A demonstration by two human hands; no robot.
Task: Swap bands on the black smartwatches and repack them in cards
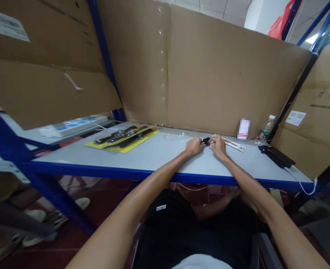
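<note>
A small black object [206, 141] is between my two hands, low over the grey tabletop; its kind is too small to make out. My left hand [194, 146] is closed against its left side, fingers curled. From the right, my right hand [218, 146] pinches it, with the fingertips bent down. A white printed card [234, 145] lies flat just right of my right hand, partly behind it. Left of my hands, a clear plastic blister shell [174, 136] rests toward the back of the table.
Yellow-backed packs with black tools [123, 137] lie at left. At right are a water bottle [265, 130], a pixelated upright item [243, 129] and a black case [277, 156] with a white cable [301, 184]. Cardboard [223, 71] walls the back; a blue edge [120, 171] runs along the front.
</note>
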